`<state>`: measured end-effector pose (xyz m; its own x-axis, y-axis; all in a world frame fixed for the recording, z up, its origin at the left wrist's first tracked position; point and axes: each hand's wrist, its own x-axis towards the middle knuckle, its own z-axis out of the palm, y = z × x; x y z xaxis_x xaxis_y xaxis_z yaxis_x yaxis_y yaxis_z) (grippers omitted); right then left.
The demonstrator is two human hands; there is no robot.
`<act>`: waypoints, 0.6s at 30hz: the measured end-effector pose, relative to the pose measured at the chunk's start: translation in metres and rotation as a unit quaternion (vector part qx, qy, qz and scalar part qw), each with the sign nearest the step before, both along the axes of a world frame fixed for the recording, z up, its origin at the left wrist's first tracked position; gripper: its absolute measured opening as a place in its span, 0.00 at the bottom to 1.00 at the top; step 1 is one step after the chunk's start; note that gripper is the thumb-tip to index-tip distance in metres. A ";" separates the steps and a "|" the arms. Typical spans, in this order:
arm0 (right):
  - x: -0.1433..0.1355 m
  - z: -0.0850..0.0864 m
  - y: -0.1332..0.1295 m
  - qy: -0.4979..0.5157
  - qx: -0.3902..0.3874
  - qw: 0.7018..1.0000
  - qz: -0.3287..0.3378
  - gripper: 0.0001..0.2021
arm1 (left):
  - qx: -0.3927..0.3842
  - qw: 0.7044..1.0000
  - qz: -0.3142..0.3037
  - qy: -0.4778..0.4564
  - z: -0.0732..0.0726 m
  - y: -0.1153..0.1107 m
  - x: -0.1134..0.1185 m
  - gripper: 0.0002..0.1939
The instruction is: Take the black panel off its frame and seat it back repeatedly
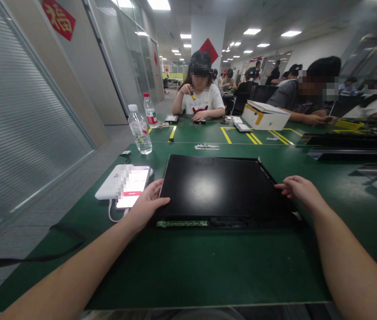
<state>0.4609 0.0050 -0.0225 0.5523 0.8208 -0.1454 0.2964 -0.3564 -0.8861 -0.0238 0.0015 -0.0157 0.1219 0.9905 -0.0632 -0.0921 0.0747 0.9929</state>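
Observation:
A flat black display panel [215, 186] lies on the green table, with a narrow green circuit board [182, 223] along its near edge. My left hand [148, 201] grips the panel's left edge, thumb on top and fingers at the side, partly hidden. At the right edge is my right hand [297, 190], its fingers bent and the index fingertip touching the dark frame. The panel's right side shows a black rim [266, 171] beyond the glossy sheet.
Left of the panel are a lit phone [135, 184], a white box-like device [108, 184] with a cable, and two bottles [140, 133]. Across the green table [208, 266] sit people, near a white carton [268, 118]. Dark strips [355, 154] lie at the right.

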 end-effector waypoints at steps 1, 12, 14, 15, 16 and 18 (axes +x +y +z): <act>0.000 0.000 0.000 -0.002 0.000 1.000 -0.001 0.03 | -0.002 1.000 -0.001 -0.003 0.001 0.000 0.000 0.36; -0.001 0.000 0.000 -0.012 -0.005 1.000 0.001 0.02 | -0.003 0.999 -0.001 -0.042 0.000 0.000 0.001 0.42; -0.002 0.001 0.000 -0.015 -0.004 1.000 0.000 0.02 | 0.000 0.999 -0.003 -0.048 0.000 0.000 0.001 0.43; -0.002 0.001 -0.001 -0.015 -0.004 1.000 0.000 0.02 | 0.003 0.999 -0.004 -0.050 0.000 -0.001 0.001 0.43; -0.002 0.002 -0.001 -0.013 -0.005 1.000 -0.001 0.02 | 0.006 0.999 -0.004 -0.053 0.001 -0.001 0.001 0.43; -0.003 0.002 -0.001 -0.008 -0.007 1.000 -0.001 0.02 | 0.010 0.998 -0.004 -0.060 0.001 -0.001 0.001 0.44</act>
